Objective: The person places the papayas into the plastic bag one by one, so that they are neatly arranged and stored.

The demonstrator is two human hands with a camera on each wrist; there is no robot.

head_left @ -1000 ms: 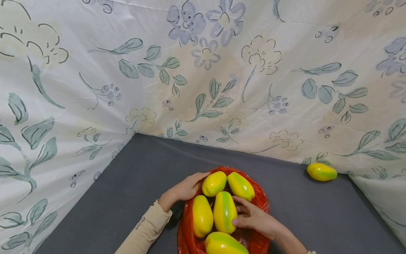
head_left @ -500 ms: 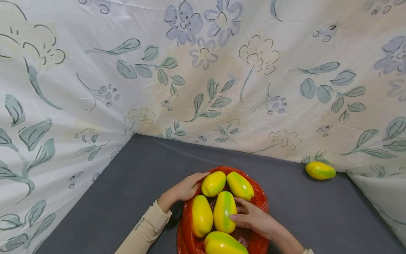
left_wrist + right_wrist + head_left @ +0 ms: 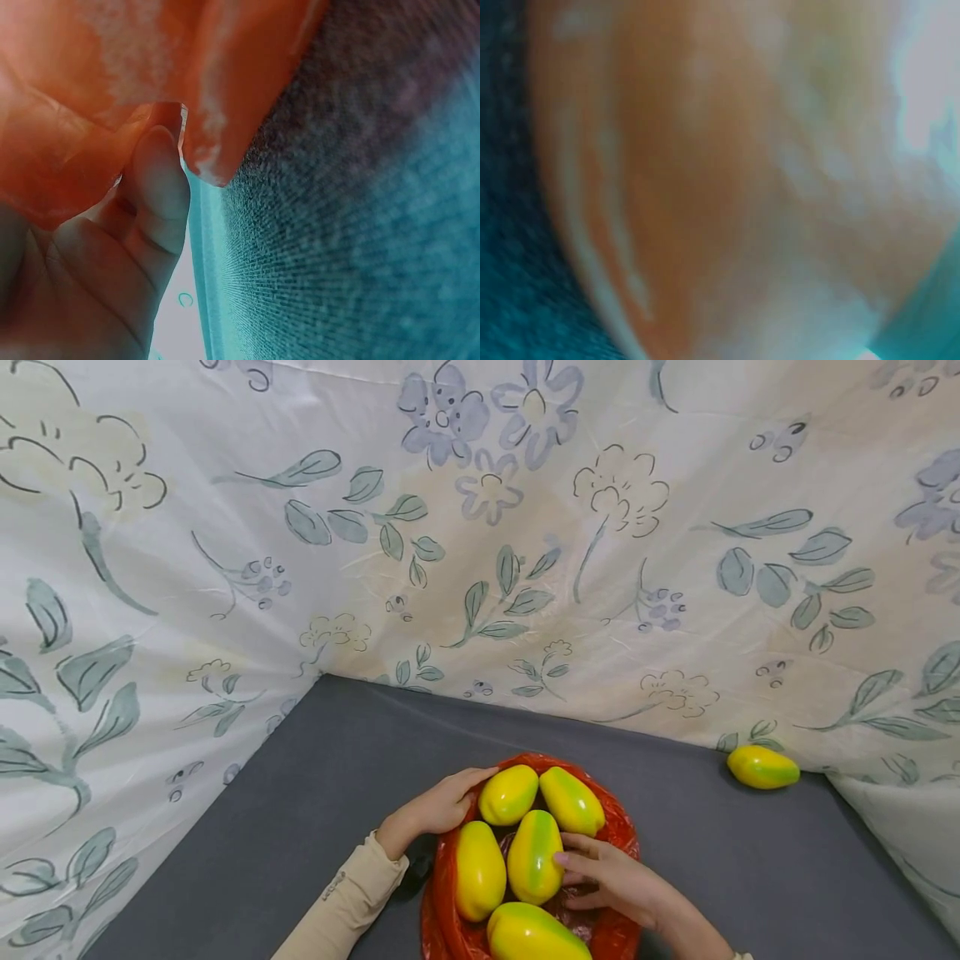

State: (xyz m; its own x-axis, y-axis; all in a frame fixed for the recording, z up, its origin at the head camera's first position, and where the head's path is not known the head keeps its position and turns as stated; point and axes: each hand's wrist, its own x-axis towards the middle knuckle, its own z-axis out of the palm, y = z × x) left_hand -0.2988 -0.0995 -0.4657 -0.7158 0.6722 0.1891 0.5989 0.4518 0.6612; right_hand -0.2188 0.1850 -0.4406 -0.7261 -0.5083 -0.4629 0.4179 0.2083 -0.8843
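Observation:
A red plastic bag (image 3: pixel 624 827), its mouth spread wide, holds several yellow-green papayas. The left hand (image 3: pixel 435 806) grips the bag's rim on its left side; in the left wrist view its thumb (image 3: pixel 159 180) lies against the red plastic. Inside the bag mouth, the right hand (image 3: pixel 611 877) is beside the middle papaya (image 3: pixel 536 857), fingers extended and spread, thumb tip at the fruit's right edge. Around that fruit lie an upper left papaya (image 3: pixel 508 795), an upper right papaya (image 3: pixel 572 802), a left papaya (image 3: pixel 480 870) and a front papaya (image 3: pixel 536 933). The right wrist view is blurred.
One more papaya (image 3: pixel 762 767) lies on the dark grey surface (image 3: pixel 360 743) at the far right, near the foot of the floral cloth (image 3: pixel 480 568). That cloth stands like a wall at the back and both sides. A small black object (image 3: pixel 415 872) is under the left wrist.
The right hand's fingers have loosened and spread at the middle papaya, whose lower end has shifted slightly up. The left hand stays on the bag's rim.

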